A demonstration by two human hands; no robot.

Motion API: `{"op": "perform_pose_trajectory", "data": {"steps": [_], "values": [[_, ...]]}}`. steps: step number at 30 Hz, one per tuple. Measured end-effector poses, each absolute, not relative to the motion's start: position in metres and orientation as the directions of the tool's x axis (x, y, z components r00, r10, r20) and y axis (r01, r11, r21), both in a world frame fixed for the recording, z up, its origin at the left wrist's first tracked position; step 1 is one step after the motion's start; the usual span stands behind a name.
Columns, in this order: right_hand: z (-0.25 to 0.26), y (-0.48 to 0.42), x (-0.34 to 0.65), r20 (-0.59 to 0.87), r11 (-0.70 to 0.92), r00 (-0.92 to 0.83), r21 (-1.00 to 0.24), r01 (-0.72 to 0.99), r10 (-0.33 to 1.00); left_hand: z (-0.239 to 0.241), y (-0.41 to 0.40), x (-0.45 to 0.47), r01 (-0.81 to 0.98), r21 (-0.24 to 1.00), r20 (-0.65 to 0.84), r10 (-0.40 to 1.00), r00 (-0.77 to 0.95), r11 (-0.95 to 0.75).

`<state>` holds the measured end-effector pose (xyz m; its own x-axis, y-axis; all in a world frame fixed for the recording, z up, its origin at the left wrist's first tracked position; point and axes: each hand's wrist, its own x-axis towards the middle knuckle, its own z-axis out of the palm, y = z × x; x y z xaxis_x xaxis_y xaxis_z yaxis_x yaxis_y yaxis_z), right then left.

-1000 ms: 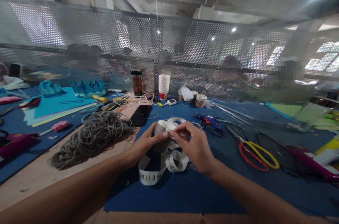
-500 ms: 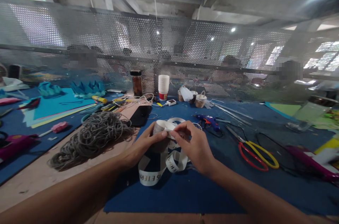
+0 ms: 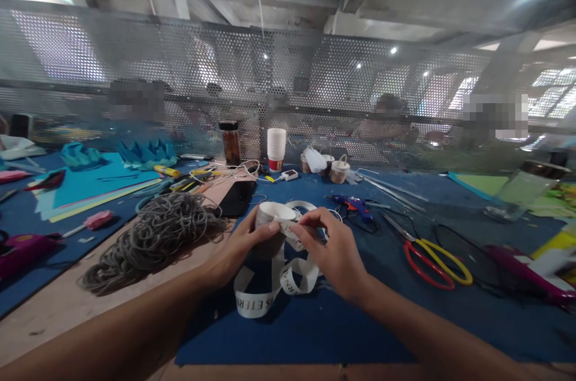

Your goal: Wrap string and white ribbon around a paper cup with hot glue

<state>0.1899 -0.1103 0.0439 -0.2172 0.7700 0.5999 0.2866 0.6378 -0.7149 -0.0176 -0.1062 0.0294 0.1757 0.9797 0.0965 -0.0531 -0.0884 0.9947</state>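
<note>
My left hand (image 3: 238, 246) is wrapped round a small paper cup (image 3: 269, 244) with a greyish outside and a white inside, its open mouth facing up. The left thumb presses a white ribbon (image 3: 255, 305) with dark printed letters against the cup's rim. Right beside it, my right hand (image 3: 336, 252) pinches the same ribbon between thumb and fingertips. Loose loops of the ribbon hang below the cup and curl over the blue mat (image 3: 252, 345).
Left lies a heap of grey cord (image 3: 153, 240) beside a black phone (image 3: 238, 198). A blue glue gun (image 3: 353, 206) and red-and-yellow-handled scissors (image 3: 429, 261) are to the right. Behind stand stacked paper cups (image 3: 276, 147), a dark-lidded jar (image 3: 231, 144) and a perforated metal screen (image 3: 306, 75).
A short stretch of ribbon now shows between my left thumb and right fingertips, which have drawn slightly apart. More of the cup's open mouth is visible.
</note>
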Motion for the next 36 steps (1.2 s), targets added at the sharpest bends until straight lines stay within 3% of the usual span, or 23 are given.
{"op": "perform_pose_trajectory", "data": {"steps": [36], "values": [[0.0492, -0.1077, 0.1901, 0.546, 0.586, -0.219, -0.774, 0.239, 0.809, 0.0253, -0.1066, -0.0211, -0.135, 0.988, 0.1, 0.964, 0.244, -0.069]]}}
